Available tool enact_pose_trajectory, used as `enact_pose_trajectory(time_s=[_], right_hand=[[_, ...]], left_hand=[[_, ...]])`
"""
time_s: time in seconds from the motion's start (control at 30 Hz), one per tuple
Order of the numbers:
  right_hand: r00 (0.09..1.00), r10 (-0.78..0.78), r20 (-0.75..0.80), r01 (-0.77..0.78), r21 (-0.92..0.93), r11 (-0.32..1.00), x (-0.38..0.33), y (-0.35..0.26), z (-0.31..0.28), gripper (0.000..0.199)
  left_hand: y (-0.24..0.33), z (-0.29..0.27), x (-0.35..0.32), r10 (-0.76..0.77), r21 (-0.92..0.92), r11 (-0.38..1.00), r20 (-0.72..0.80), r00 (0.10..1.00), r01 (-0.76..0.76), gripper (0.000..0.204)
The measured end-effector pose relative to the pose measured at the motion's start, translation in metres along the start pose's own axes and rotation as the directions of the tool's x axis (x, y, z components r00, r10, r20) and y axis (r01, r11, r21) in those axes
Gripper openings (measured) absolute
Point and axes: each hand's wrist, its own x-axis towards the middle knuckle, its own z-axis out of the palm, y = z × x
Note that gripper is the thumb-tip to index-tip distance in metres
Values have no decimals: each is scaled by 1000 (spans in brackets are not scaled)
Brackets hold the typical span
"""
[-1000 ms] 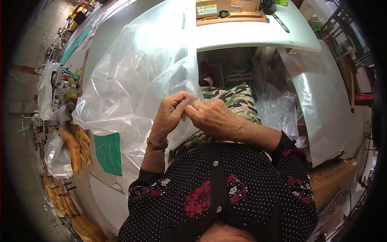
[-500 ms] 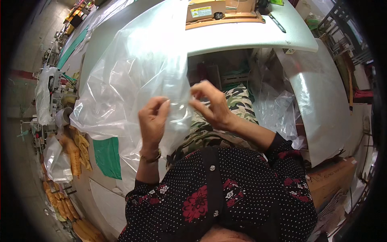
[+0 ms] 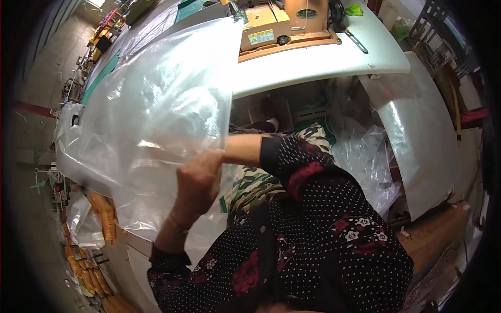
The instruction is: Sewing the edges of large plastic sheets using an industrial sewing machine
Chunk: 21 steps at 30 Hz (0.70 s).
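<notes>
A large translucent plastic sheet or bag (image 3: 156,94) spreads from the table across the left and middle of the head view. My left hand (image 3: 198,180) is closed on its near right edge, thumb and fingers pinched together. From the right, my right forearm (image 3: 244,149) crosses behind that edge, just above my left hand. Beyond it, my right hand shows only as a blurred shape through the film, so its fingers cannot be made out. Whether the arm is inside a bag or under a single layer, I cannot tell.
An orange-brown sewing machine (image 3: 266,34) stands on the white tabletop (image 3: 323,65), with a small cutter (image 3: 356,41) beside it. Crumpled clear plastic (image 3: 368,161) hangs at the right, above a cardboard box (image 3: 436,232). Rolled orange-yellow bundles (image 3: 86,274) lie at the lower left.
My right hand has swung left behind the plastic. My left hand has turned and closed on its edge. The sheet has spread out further left and down, covering the green cloth.
</notes>
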Motion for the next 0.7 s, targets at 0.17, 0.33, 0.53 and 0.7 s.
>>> enact_pose_trajectory(time_s=[0.17,0.33,0.53,0.7], right_hand=[[956,-235,-175,244,34,969,-29,57,-24,40],[974,188,-130,-221,-337,915,-88,66,-140,28],[765,-440,-470,-97,-760,642,-116,24,-239,6],[781,-561,-275,30,-880,473,-104,22,-266,30]], left_hand=[[-27,75,-25,-114,14,993,-157,981,117,17],[-26,102,-33,-313,-148,949,-337,888,278,14],[-19,101,-35,-615,-581,707,-223,756,403,16],[-7,101,-37,-755,-827,416,-84,651,377,35]])
